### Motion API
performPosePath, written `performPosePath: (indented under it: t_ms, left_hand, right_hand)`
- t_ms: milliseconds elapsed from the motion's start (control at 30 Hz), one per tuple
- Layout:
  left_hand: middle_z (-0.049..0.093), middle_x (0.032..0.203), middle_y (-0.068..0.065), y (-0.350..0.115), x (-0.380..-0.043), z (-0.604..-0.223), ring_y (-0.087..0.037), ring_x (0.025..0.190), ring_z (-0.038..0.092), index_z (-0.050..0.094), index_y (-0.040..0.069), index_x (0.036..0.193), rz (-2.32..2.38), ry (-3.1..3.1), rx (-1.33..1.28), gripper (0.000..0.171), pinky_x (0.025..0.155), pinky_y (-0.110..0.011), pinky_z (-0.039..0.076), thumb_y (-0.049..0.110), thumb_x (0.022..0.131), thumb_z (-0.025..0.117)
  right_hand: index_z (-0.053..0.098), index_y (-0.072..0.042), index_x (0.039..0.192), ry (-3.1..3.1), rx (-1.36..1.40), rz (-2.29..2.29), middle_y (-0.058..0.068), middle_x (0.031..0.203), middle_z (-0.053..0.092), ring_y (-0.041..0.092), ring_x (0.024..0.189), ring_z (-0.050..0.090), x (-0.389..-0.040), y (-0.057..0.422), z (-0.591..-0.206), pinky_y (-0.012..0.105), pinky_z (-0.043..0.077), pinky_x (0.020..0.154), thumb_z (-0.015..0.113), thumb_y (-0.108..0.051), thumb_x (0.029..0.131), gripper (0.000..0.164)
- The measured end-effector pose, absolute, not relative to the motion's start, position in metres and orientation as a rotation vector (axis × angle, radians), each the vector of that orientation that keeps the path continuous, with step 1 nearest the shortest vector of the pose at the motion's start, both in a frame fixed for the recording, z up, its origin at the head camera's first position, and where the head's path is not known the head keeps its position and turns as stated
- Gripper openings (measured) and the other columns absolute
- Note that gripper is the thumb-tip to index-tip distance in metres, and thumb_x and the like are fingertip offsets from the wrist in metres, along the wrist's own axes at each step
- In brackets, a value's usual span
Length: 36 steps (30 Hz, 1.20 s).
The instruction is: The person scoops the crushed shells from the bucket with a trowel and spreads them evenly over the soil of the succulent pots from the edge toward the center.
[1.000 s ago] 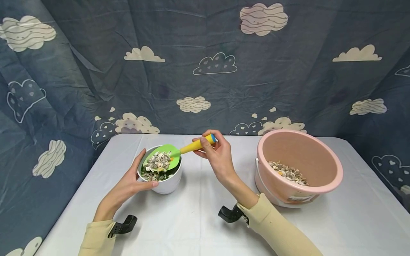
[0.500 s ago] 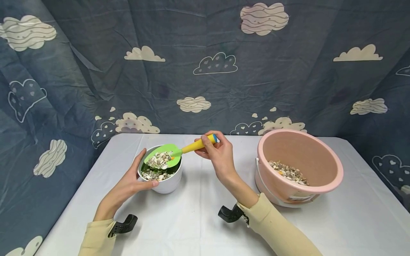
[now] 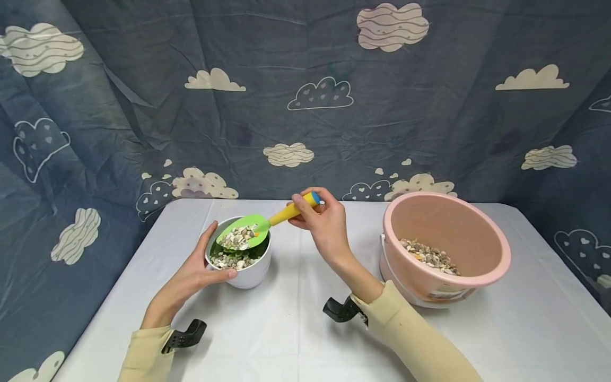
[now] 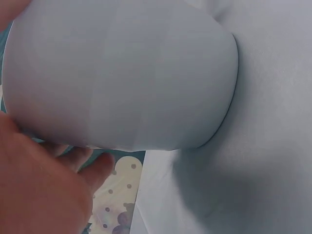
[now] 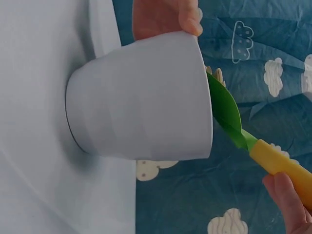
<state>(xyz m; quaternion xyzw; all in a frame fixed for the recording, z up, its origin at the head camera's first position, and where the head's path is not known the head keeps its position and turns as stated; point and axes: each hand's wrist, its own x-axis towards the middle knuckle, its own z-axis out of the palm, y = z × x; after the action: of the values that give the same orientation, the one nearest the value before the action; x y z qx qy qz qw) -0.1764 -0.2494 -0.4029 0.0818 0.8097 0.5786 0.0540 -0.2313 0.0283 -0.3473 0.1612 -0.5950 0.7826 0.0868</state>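
A white pot (image 3: 249, 276) stands on the table, gripped near its rim by my left hand (image 3: 193, 273), thumb in front and fingers round the far side. My right hand (image 3: 326, 225) holds a toy trowel (image 3: 285, 214) by its yellow, blue-ended handle. Its green blade (image 5: 225, 108) dips past the pot's rim, tilted down to the left. Small pale pebbles (image 3: 237, 237) lie on the blade, and more pebbles (image 3: 230, 261) lie inside the pot below it. In the left wrist view the pot's side (image 4: 126, 73) fills much of the frame.
A pink bucket (image 3: 446, 239) stands at the right of the white-covered table (image 3: 286, 329), a heap of pebbles (image 3: 429, 256) at its bottom and a white handle hanging at its side. A dark cloud-printed cloth (image 3: 267, 122) hangs behind the table.
My right hand has raised the trowel's handle end slightly, so the trowel slopes a little more. Fewer pebbles lie on the blade than a second ago. My left hand stays on the pot.
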Motion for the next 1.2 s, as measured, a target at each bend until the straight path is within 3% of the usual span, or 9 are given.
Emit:
performPosePath:
  t_ms: [200, 1200]
  left_hand:
    - [-0.007, 0.163, -0.009, -0.251, -0.176, -0.403, -0.035, 0.147, -0.004, -0.001, 0.020, 0.159, 1.853, 2.339, 0.318, 0.109, 0.113, -0.062, 0.002, 0.012, 0.082, 0.076]
    - [-0.006, 0.163, -0.007, -0.250, -0.176, -0.403, -0.035, 0.147, -0.002, 0.001, 0.025, 0.159, 1.842, 2.355, 0.303, 0.109, 0.112, -0.064, 0.003, 0.015, 0.082, 0.077]
  right_hand:
    - [0.059, 0.007, 0.104, -1.879, 0.524, 2.184, 0.027, 0.097, 0.068, 0.036, 0.086, 0.071, -0.216, 0.025, -0.322, 0.040, 0.058, 0.073, 0.068, -0.008, 0.093, 0.020]
    - [0.061, 0.006, 0.103, -1.976, 0.658, 1.816, 0.018, 0.086, 0.068, 0.034, 0.076, 0.071, -0.204, 0.008, -0.303, 0.033, 0.059, 0.065, 0.072, -0.006, 0.090, 0.021]
